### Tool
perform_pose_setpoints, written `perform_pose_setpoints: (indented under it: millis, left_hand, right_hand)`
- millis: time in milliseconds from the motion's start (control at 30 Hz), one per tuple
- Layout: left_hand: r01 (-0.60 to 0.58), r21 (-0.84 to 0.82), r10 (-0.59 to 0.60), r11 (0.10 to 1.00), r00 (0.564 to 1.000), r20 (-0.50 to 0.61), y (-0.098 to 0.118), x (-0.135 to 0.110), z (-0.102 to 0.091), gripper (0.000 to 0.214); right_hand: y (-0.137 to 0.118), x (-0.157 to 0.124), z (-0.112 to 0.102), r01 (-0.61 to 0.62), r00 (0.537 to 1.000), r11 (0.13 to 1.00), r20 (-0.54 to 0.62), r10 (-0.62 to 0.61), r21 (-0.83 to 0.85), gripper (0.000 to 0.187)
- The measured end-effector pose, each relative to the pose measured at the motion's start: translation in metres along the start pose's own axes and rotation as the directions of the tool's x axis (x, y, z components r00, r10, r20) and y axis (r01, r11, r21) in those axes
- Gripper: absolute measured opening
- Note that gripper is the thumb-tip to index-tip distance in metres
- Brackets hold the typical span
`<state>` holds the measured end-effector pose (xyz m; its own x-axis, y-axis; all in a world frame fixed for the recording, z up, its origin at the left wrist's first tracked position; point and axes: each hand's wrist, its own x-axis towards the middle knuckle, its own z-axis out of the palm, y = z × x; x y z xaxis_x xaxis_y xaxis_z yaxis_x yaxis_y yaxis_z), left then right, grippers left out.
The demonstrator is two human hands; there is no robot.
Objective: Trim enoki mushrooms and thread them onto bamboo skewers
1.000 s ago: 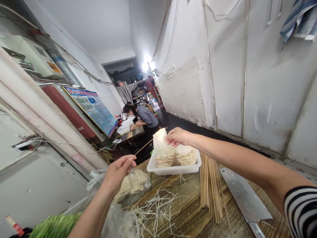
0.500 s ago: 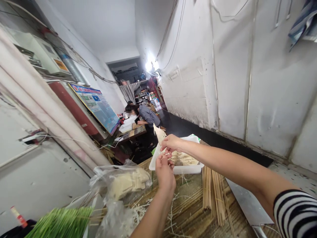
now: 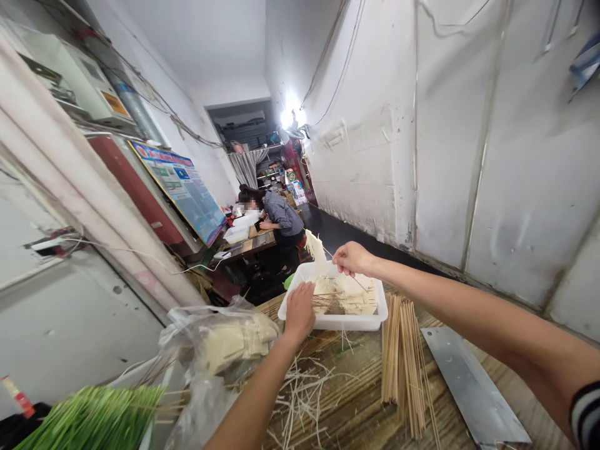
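Over the white plastic tray (image 3: 344, 322), my right hand (image 3: 354, 258) pinches a thin wooden skewer. A pale, fringed bundle (image 3: 317, 248) sits toward the skewer's far end, raised above the tray's back rim. My left hand (image 3: 300, 307) lies over the tray's left side with its fingers stretched out, beside skewer sticks (image 3: 324, 295). What lies beneath its palm is hidden. Flat cream-coloured pieces (image 3: 359, 302) on skewers fill the tray.
Loose bamboo skewers (image 3: 410, 369) lie right of the tray, beside a broad cleaver blade (image 3: 473, 387). Left are a plastic bag of cream sheets (image 3: 239, 340) and green skewered stalks (image 3: 94, 419). White shreds (image 3: 304, 394) litter the wooden table. A person (image 3: 281, 215) bends over another table.
My hands have moved apart. The right hand has shifted right with the skewer, while the left has moved from beside it to the tray's left side.
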<state>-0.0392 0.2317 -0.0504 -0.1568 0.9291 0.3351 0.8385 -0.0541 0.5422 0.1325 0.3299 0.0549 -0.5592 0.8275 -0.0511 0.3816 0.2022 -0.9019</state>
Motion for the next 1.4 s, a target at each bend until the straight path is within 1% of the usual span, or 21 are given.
perform_pose_setpoints:
  millis: [67, 133, 233, 367, 533, 633, 700, 833, 1000, 1167, 1400]
  left_hand:
    - [-0.058, 0.146, 0.042, 0.988, 0.993, 0.112, -0.02, 0.011, -0.004, 0.06]
    - [-0.116, 0.263, 0.06, 0.958, 0.976, 0.21, -0.031, 0.019, -0.003, 0.066]
    - [-0.187, 0.377, 0.062, 0.907, 0.946, 0.319, -0.037, 0.024, -0.001, 0.067]
    - [-0.251, 0.437, 0.064, 0.864, 0.914, 0.4, -0.037, 0.023, -0.002, 0.061]
    - [-0.267, 0.477, 0.064, 0.837, 0.914, 0.401, -0.037, 0.022, -0.003, 0.054]
    - [-0.277, 0.493, 0.076, 0.825, 0.918, 0.389, -0.035, 0.021, -0.003, 0.037]
    - [-0.281, 0.502, 0.086, 0.818, 0.923, 0.376, -0.034, 0.02, -0.002, 0.031]
    - [-0.277, 0.515, 0.094, 0.811, 0.931, 0.353, -0.033, 0.018, -0.001, 0.031]
    - [-0.277, 0.498, 0.1, 0.822, 0.931, 0.352, -0.033, 0.019, -0.002, 0.03]
    - [-0.282, 0.448, 0.125, 0.848, 0.929, 0.348, -0.03, 0.018, -0.005, 0.026]
    - [-0.243, 0.35, 0.144, 0.905, 0.948, 0.285, -0.03, 0.016, -0.007, 0.032]
  right_hand:
    - [0.005, 0.003, -0.002, -0.013, 1.0, 1.0, -0.02, 0.013, -0.016, 0.02]
    - [0.01, 0.006, -0.001, -0.024, 0.999, 0.999, -0.027, 0.024, -0.021, 0.02]
    - [0.013, 0.009, 0.003, -0.027, 1.0, 1.0, -0.011, 0.027, -0.004, 0.02]
    - [0.012, 0.008, 0.005, -0.017, 1.0, 0.999, 0.017, 0.016, 0.048, 0.02]
    - [0.007, 0.004, 0.003, 0.017, 1.0, 0.991, -0.003, -0.017, 0.135, 0.018]
    - [0.006, 0.003, 0.002, 0.026, 1.0, 0.985, -0.021, -0.023, 0.173, 0.019]
    - [0.006, 0.003, 0.001, 0.026, 0.999, 0.982, -0.03, -0.021, 0.188, 0.02]
    - [0.006, 0.005, -0.003, 0.026, 0.999, 0.977, -0.048, -0.016, 0.21, 0.019]
    - [0.007, 0.006, -0.007, 0.019, 0.998, 0.978, -0.057, -0.007, 0.208, 0.019]
    - [0.009, 0.005, -0.011, 0.014, 0.998, 0.984, -0.061, -0.003, 0.177, 0.02]
    - [0.01, 0.0, -0.014, 0.008, 0.999, 0.994, -0.035, -0.004, 0.111, 0.017]
